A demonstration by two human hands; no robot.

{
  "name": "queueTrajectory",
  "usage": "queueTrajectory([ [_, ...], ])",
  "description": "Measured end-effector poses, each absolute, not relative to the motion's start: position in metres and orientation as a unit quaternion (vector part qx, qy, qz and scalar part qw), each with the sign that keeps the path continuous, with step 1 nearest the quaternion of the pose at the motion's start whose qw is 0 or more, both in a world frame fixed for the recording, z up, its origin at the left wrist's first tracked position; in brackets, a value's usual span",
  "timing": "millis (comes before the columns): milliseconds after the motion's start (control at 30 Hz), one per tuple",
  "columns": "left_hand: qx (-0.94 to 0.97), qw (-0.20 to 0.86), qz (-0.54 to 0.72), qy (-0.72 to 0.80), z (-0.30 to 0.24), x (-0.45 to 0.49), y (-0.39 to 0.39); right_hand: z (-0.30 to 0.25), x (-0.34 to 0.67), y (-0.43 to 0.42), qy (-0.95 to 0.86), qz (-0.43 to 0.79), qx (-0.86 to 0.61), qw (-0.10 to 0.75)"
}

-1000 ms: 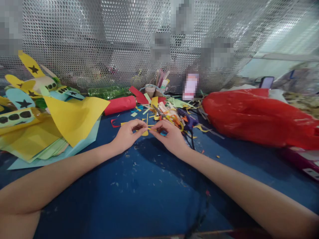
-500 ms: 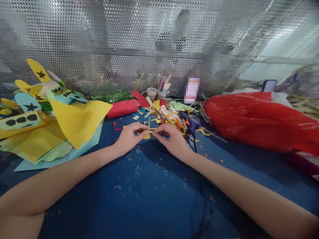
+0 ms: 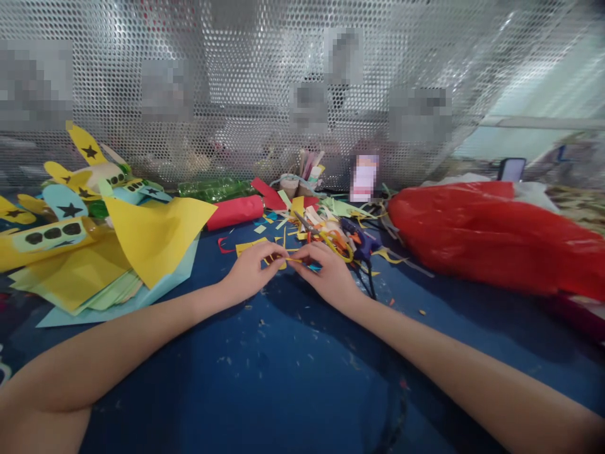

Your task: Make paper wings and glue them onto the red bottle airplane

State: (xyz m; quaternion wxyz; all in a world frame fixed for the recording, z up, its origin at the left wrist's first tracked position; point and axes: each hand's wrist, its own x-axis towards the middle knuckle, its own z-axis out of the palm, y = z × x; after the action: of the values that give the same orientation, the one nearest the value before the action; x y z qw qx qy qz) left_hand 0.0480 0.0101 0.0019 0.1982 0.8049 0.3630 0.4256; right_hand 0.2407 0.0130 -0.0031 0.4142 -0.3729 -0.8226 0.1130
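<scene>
A thin yellow paper strip (image 3: 293, 260) runs between my two hands above the blue table. My left hand (image 3: 255, 268) pinches its left end between thumb and fingers. From the other side, my right hand (image 3: 326, 271) pinches the strip too, the fingertips of both hands almost meeting. Yellow paper pieces (image 3: 248, 246) lie on the table just beyond my left hand. Past my right hand, yellow-handled scissors (image 3: 338, 246) rest among paper scraps, beside a dark blue tool (image 3: 362, 239) whose kind I cannot make out.
At left are sheets of coloured paper (image 3: 161, 233) and bottle planes with black stars (image 3: 57, 233). A red-wrapped roll (image 3: 235, 212) and green bottle (image 3: 215, 189) lie behind. A red plastic bag (image 3: 486, 233) fills the right. A phone (image 3: 365, 178) stands before the perforated silver sheet (image 3: 255, 82).
The view has shifted slightly, so most things sit a little lower. Both hands keep their pinch on the yellow strip, which now tilts differently between the fingertips.
</scene>
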Motion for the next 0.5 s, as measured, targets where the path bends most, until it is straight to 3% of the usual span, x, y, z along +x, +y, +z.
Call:
queueTrajectory([
  [500, 0.770, 0.194, 0.457, 0.401, 0.0029, 0.0468, 0.0086, 0.0028, 0.2387, 0.0113, -0.793, 0.083, -0.415, 0.438],
])
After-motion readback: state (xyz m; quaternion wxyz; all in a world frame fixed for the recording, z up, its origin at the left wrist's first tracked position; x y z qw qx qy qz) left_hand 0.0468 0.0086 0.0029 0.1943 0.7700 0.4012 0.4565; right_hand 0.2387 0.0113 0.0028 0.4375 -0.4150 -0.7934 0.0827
